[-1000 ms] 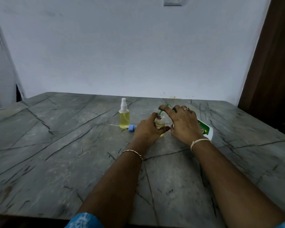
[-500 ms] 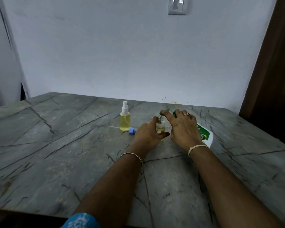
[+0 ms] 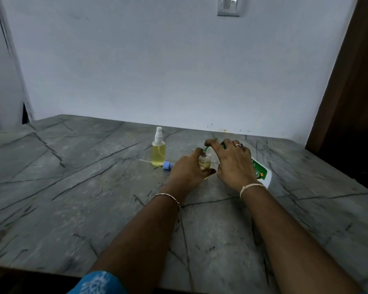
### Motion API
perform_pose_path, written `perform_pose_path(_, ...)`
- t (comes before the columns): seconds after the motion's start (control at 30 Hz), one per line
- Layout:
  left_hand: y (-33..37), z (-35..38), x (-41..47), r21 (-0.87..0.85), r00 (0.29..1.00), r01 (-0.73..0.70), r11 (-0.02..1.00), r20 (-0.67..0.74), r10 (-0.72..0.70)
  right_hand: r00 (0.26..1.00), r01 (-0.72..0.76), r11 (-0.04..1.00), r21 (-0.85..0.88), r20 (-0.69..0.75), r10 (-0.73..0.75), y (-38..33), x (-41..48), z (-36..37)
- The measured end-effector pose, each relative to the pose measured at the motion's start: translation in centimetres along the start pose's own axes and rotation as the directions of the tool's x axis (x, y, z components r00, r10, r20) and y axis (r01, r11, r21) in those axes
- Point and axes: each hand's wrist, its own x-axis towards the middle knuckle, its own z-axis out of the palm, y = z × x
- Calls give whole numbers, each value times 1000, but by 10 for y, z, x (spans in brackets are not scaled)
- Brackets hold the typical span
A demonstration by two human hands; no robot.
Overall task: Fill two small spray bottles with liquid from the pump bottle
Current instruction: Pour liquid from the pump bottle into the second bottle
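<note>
Got the left hand (image 3: 187,170) wrapped round the tiny clear spray bottle (image 3: 204,161), upright mid-table, right hand (image 3: 234,164) curled over the green nozzle of the white pump bottle (image 3: 261,174) just above it, plus the full yellow sprayer (image 3: 158,150) and a loose blue cap (image 3: 167,165) just left on the veined grey stone table (image 3: 72,187).

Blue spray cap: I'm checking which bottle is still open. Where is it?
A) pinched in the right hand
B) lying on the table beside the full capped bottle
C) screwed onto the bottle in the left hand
B: the blue spray cap lies on the table beside the full bottle.
</note>
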Motion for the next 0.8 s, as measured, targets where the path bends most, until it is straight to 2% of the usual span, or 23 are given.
perform_pose_path(0.8,1,-2,-1,-44,1000,5,999,11,-4,1000,16,1000,13,19,-17,5,-3,0)
